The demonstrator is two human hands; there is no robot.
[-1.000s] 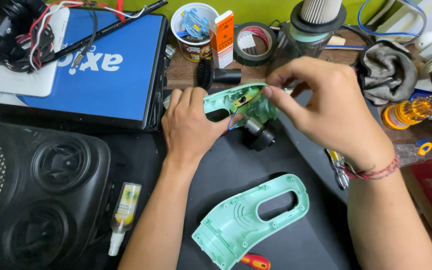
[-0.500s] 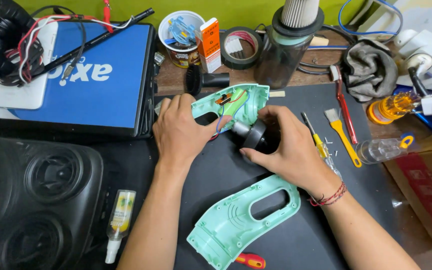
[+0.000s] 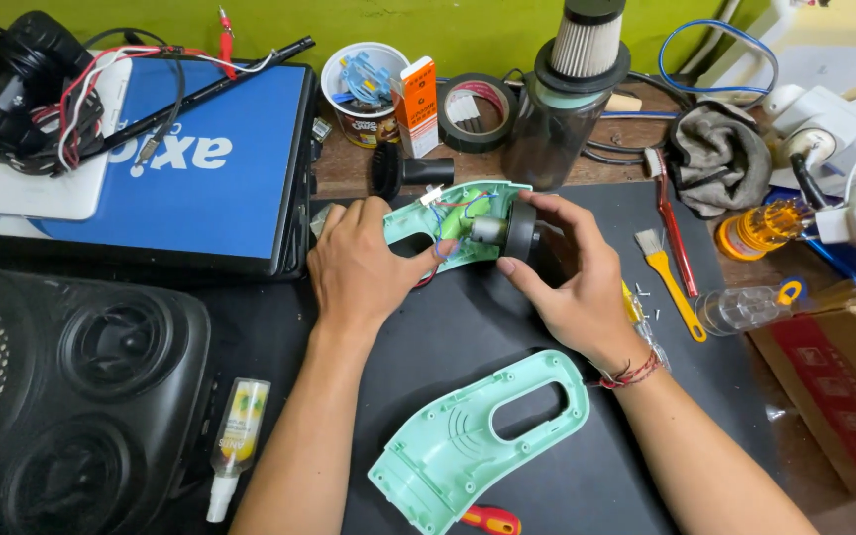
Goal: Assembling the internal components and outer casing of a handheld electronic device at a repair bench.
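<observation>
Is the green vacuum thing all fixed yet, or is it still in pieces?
Still in pieces. One green shell half is already off and lies on the black mat. The left hand steadies the other half, wires showing, while the right hand holds the motor against it. The filter stands apart.

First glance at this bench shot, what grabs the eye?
Centre of the black mat: the left hand and right hand hold an opened mint-green housing half, wires and a small motor showing. Its matching mint-green cover lies loose nearer the camera. At left, a blue laptop lid sits above a black speaker.
</observation>
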